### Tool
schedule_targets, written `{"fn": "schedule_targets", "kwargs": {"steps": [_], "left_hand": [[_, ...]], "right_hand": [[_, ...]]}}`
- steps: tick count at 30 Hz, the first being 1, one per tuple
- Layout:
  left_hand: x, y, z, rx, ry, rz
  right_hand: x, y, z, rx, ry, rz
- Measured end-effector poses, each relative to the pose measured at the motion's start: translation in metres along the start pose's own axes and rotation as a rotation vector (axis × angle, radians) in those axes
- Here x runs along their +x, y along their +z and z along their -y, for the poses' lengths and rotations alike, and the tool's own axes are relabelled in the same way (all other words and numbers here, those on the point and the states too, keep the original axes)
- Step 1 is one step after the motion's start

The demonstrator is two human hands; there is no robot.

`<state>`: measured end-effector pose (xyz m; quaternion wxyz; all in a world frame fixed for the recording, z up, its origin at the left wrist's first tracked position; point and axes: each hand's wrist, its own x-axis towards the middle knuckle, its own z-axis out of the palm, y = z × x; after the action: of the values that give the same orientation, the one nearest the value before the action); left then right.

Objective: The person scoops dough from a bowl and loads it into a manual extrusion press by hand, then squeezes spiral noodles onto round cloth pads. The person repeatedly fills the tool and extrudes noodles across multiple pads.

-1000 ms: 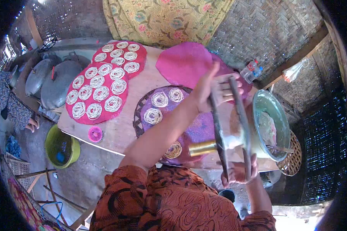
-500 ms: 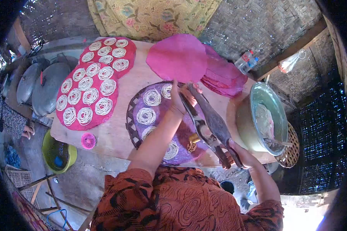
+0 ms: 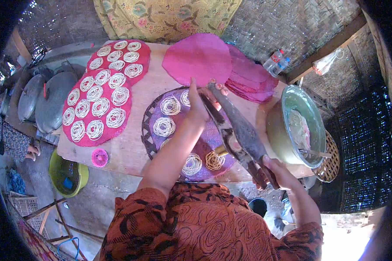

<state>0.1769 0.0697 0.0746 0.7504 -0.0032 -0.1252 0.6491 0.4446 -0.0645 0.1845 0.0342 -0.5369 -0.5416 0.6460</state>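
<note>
My left hand (image 3: 199,108) wraps around the upper end of a long, dark wooden press (image 3: 244,119) with two arms, its thumb sticking up. Around the lower end of both arms my right hand (image 3: 276,172) is closed. A brass cylinder (image 3: 222,150) sticks out of the press on its left side. Just beneath it lies a yellowish coil of dough strands (image 3: 215,161). Paler coils (image 3: 170,105) lie around it on a purple round sheet (image 3: 196,135), which rests on a dark-rimmed woven tray (image 3: 147,126). My left forearm covers part of the sheet.
Pink sheets (image 3: 111,74) at the left bear several coils. Bare pink sheets (image 3: 198,61) are stacked at the back. A large basin (image 3: 274,130) with dough stands right, near two plastic bottles (image 3: 278,65). A pink round object (image 3: 99,157) sits at the table's front-left edge.
The strands under the brass cylinder have grown from a small loose loop into a round coil. The press has shifted slightly in my hands' grip, down and to the right.
</note>
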Motion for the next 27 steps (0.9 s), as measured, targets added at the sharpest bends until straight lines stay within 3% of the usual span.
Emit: {"fn": "schedule_targets", "kwargs": {"steps": [4,9,12,15,17,19,23,25,27], "left_hand": [[-0.022,-0.005,0.001,0.031,0.015,0.009],[-0.023,-0.037,0.019,0.105,0.042,-0.207],[-0.011,-0.061,0.011,0.127,-0.016,-0.066],[-0.001,-0.047,-0.009,0.176,-0.126,0.131],[-0.002,-0.016,-0.018,0.170,-0.129,0.144],[-0.001,0.017,-0.023,0.284,-0.016,-0.001],[0.002,-0.001,-0.051,0.259,0.104,-0.042],[-0.001,-0.029,-0.059,0.343,0.170,-0.039],[-0.005,-0.043,-0.062,0.235,0.193,-0.077]], "right_hand": [[-0.007,0.002,-0.011,0.061,0.029,0.066],[0.004,-0.006,-0.029,0.068,0.090,-0.011],[0.028,0.003,-0.048,0.030,0.023,-0.062],[0.045,0.004,-0.062,-0.034,-0.093,-0.080],[0.048,0.001,-0.050,-0.050,-0.159,-0.029],[0.049,-0.005,-0.035,0.204,-0.076,0.119],[0.067,-0.001,-0.005,0.135,-0.049,0.206],[0.077,0.001,-0.001,0.096,0.003,0.184],[0.082,0.000,0.008,0.008,0.090,0.099]]}}
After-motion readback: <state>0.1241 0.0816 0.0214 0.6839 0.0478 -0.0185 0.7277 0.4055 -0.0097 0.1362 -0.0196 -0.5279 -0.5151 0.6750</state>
